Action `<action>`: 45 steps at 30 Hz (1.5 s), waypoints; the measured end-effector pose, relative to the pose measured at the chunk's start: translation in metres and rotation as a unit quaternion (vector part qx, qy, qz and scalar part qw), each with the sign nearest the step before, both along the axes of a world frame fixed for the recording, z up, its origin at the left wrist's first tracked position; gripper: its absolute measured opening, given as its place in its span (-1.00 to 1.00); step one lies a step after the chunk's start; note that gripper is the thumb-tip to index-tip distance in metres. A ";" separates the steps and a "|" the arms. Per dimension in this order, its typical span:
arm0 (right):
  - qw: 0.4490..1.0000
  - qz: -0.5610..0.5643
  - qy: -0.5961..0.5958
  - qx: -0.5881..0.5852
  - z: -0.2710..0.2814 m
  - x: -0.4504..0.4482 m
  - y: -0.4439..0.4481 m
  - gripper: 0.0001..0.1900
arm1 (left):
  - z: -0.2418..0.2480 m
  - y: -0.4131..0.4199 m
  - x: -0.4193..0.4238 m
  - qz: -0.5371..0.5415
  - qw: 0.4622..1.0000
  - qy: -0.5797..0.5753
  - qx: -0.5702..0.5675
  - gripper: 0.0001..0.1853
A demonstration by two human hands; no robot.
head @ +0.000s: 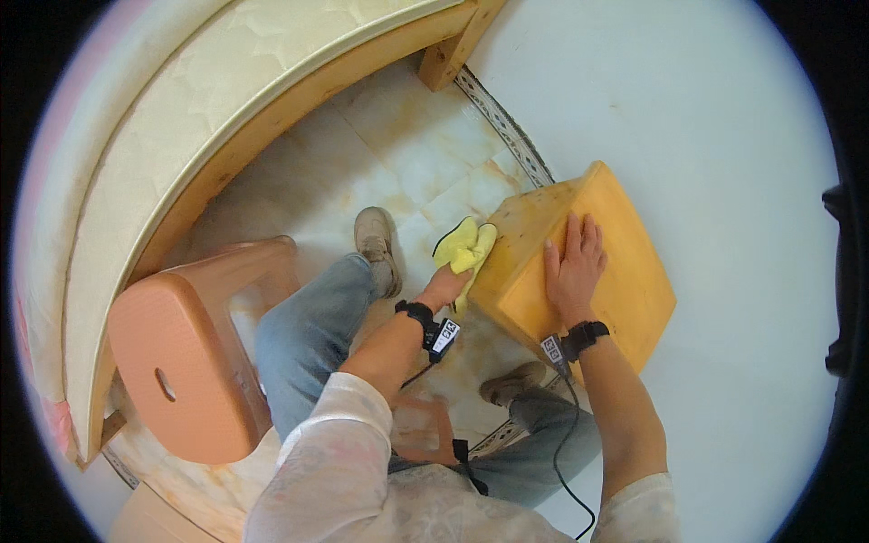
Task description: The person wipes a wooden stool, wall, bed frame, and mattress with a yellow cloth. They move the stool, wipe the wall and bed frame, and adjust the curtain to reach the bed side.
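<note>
A yellow cloth with a dark edge (463, 246) is gripped in my left hand (446, 285), which holds it against the near-left side of a yellow-orange wooden box-like piece of furniture (631, 271). Dark marks show on that side. My right hand (577, 268) lies flat on the smooth top panel, fingers spread, with nothing held in it. Both wrists carry black straps with small tagged devices and cables.
An orange plastic stool (183, 366) stands at the left, beside a wooden bed frame (285, 115) with a pale mattress (204, 88). A white wall (733, 203) rises at the right. My shoes rest on the marble-look tile floor (407, 156).
</note>
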State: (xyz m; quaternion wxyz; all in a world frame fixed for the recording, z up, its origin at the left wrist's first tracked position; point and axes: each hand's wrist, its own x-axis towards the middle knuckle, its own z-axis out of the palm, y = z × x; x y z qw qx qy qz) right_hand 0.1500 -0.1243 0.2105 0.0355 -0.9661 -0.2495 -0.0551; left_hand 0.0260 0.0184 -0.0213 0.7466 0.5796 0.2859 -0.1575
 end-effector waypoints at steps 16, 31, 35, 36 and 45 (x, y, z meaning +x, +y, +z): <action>1.000 -0.016 -0.001 0.003 0.005 0.005 -0.032 -0.26 | 0.053 -0.158 -0.058 0.189 0.849 0.161 -0.467 -0.56; 0.729 0.007 0.426 0.535 0.061 -0.083 -0.125 -0.33 | 0.311 -0.028 -0.071 0.158 0.825 -0.311 0.445 -0.60; 0.472 0.054 0.495 0.728 0.102 -0.103 -0.136 -0.32 | 0.347 -0.100 -0.042 -0.151 0.712 -0.414 0.546 -0.26; 0.446 -0.013 0.503 0.740 0.111 -0.099 -0.145 -0.41 | 0.349 -0.119 -0.049 -0.234 0.667 -0.446 0.549 -0.20; 0.972 -0.178 -0.084 0.131 0.101 -0.002 -0.261 -0.53 | 0.277 -0.058 0.016 -0.296 0.660 -0.195 0.662 -0.10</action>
